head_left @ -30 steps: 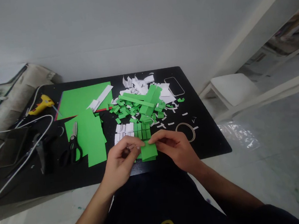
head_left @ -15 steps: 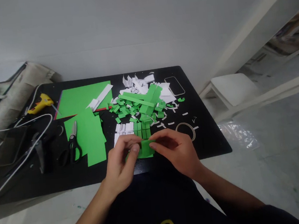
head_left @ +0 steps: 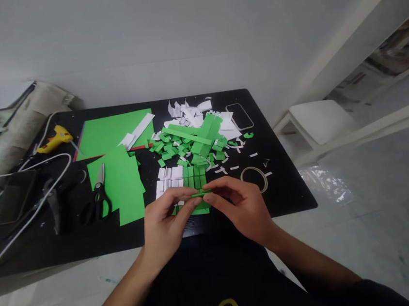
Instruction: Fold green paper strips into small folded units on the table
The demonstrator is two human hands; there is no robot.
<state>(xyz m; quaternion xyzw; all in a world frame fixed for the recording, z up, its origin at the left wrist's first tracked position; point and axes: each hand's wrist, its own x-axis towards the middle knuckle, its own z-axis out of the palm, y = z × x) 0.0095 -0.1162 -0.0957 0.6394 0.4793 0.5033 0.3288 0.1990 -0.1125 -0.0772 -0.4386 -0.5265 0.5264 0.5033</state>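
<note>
Between my two hands is a small green paper piece (head_left: 202, 193), seen nearly edge-on. My left hand (head_left: 167, 220) pinches its left end with thumb and fingers. The right end is pinched by my right hand (head_left: 241, 205). Just below and beyond lie rows of folded green paper pieces (head_left: 194, 176), side by side with rows of folded white paper pieces (head_left: 168, 176). My hands partly cover these rows. Farther back, a heap of cut green paper pieces and strips (head_left: 189, 142) lies against crumpled white paper scraps (head_left: 193, 115).
Black-handled scissors (head_left: 99, 195) rest on green sheets (head_left: 125, 185) at left. A yellow glue gun (head_left: 57, 139), white cable (head_left: 68, 162) and dark phone (head_left: 14, 197) lie farther left. A tape roll (head_left: 254, 178) and clear phone case (head_left: 240, 116) are at right. A white stool (head_left: 320, 121) stands beyond.
The green paper piece has tipped from showing its broad face to nearly edge-on. My left thumb has moved up and right, closer to my right hand.
</note>
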